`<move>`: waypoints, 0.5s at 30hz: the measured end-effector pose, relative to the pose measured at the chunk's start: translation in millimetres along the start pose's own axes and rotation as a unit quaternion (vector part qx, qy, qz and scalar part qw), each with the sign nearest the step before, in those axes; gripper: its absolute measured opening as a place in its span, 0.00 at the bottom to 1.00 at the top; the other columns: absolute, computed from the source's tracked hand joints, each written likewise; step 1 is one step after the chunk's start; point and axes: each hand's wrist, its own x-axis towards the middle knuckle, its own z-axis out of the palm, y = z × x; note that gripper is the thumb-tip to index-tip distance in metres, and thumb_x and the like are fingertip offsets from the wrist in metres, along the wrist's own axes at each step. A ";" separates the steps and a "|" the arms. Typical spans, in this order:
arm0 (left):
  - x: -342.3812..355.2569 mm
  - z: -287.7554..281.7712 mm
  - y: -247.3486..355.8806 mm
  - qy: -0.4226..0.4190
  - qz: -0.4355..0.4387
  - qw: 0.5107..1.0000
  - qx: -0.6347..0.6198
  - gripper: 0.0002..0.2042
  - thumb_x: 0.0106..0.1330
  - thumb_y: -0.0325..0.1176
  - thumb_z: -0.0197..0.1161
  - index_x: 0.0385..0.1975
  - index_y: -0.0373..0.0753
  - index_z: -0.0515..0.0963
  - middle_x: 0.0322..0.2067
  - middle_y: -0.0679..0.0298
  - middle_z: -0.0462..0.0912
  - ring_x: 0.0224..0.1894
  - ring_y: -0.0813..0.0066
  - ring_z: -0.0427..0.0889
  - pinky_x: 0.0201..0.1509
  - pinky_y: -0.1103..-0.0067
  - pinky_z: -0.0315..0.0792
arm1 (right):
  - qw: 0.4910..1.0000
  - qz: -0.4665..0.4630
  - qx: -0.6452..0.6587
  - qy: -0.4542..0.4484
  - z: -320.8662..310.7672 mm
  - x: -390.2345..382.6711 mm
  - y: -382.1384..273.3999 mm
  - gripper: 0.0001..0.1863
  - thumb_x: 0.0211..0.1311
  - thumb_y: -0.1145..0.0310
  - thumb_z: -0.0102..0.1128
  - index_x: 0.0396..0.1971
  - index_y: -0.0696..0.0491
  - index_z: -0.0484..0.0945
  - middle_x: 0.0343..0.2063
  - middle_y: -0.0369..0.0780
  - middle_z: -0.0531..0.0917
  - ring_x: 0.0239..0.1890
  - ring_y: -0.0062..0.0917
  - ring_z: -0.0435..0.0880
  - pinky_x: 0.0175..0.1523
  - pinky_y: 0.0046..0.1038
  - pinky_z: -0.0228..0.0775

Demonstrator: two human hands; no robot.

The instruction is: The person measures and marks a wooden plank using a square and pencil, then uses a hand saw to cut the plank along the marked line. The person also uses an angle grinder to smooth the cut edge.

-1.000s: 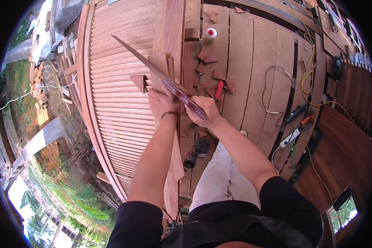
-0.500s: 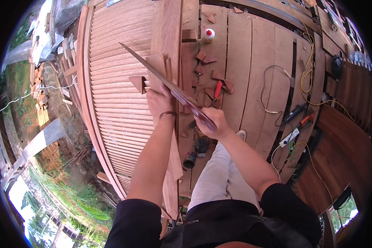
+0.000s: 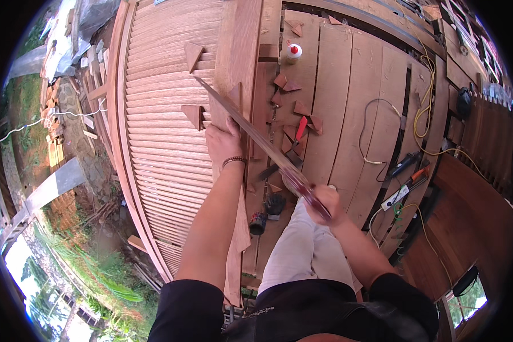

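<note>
My right hand grips the dark reddish handle of a hand saw. Its long thin blade slants up and to the left across a wooden plank, which lies along the top of a slatted railing. My left hand presses down on the plank just left of the blade, its fingers over the plank's edge. A beaded band sits on that wrist. A small triangular wood piece stands on the plank beside the blade.
Triangular wood offcuts lie scattered on the plank deck, along with a white glue bottle, a red-handled tool, cables and a power strip. The slatted railing drops to a yard far below on the left.
My right hand has drawn the saw back toward my body, down and to the right, so the blade tip has slid closer to the plank. My left hand has stayed in place.
</note>
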 end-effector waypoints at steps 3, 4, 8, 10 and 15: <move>-10.0 -3.1 -10.4 -0.006 -0.008 1.000 0.001 0.26 0.65 0.55 0.56 0.40 0.32 0.71 0.36 0.46 0.77 0.42 0.45 0.78 0.45 0.57 0.72 | 0.998 0.056 -0.015 -0.014 -45.1 -39.9 -62.2 0.06 0.42 0.79 0.66 0.20 0.57 0.75 0.17 0.43 0.76 0.21 0.39 0.79 0.31 0.34 0.74; -12.6 -6.8 -8.6 -0.008 -0.006 1.000 -0.012 0.26 0.65 0.55 0.56 0.41 0.32 0.71 0.36 0.46 0.77 0.42 0.45 0.78 0.46 0.58 0.71 | 0.999 0.050 -0.015 -0.012 -52.4 -25.3 -82.2 0.07 0.42 0.78 0.66 0.19 0.58 0.74 0.17 0.43 0.76 0.21 0.40 0.79 0.32 0.35 0.74; 0.4 -19.3 -5.5 0.000 -0.008 0.999 -0.042 0.26 0.64 0.56 0.57 0.40 0.32 0.71 0.38 0.45 0.77 0.45 0.46 0.76 0.49 0.58 0.71 | 0.994 -0.060 -0.070 0.053 -78.0 20.7 -123.6 0.07 0.49 0.75 0.64 0.22 0.58 0.74 0.19 0.42 0.77 0.21 0.37 0.78 0.30 0.34 0.72; 2.3 -40.6 0.9 -0.070 -0.043 0.995 -0.050 0.30 0.61 0.58 0.59 0.47 0.32 0.70 0.45 0.47 0.75 0.52 0.49 0.74 0.54 0.59 0.70 | 0.983 -0.069 -0.150 0.079 -100.5 10.5 -139.2 0.07 0.55 0.73 0.61 0.23 0.58 0.74 0.19 0.40 0.76 0.21 0.32 0.77 0.29 0.31 0.70; -35.1 -45.2 -8.0 -0.077 -0.026 0.994 -0.076 0.39 0.54 0.53 0.68 0.61 0.35 0.62 0.57 0.51 0.68 0.62 0.54 0.66 0.62 0.58 0.65 | 0.939 0.231 -0.228 0.116 -169.7 -78.3 -135.9 0.07 0.59 0.72 0.62 0.27 0.60 0.76 0.18 0.43 0.77 0.23 0.25 0.78 0.30 0.30 0.69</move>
